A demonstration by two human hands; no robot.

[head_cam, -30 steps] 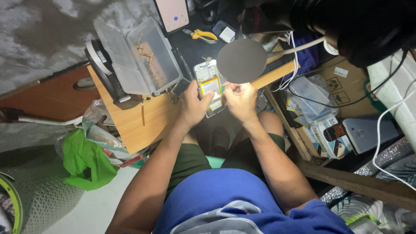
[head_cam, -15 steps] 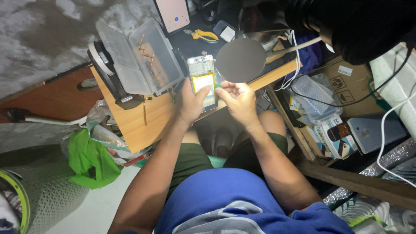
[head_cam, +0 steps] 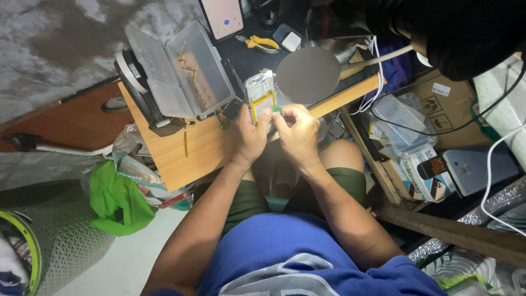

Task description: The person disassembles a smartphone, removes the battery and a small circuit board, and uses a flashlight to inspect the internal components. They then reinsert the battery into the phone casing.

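The left hand (head_cam: 249, 137) cups the lower edge of an opened phone (head_cam: 261, 96) with its back cover off, thumb laid up against the yellow battery, apparently to pin the phone flat on the wooden table (head_cam: 192, 148). The right hand (head_cam: 298, 129) sits just beside it, fingers curled tight and pinched narrow around something small and green at the phone's lower corner; what exactly it grips is too small to tell. Both hands meet close over the person's lap, seemingly so the wrists can brace at the table edge. A round dark lamp head (head_cam: 308, 75) hangs right beside the phone, lighting it. A clear plastic parts box (head_cam: 178, 68) lies open to the left, near at hand, and yellow-handled cutters (head_cam: 262, 43) lie beyond.
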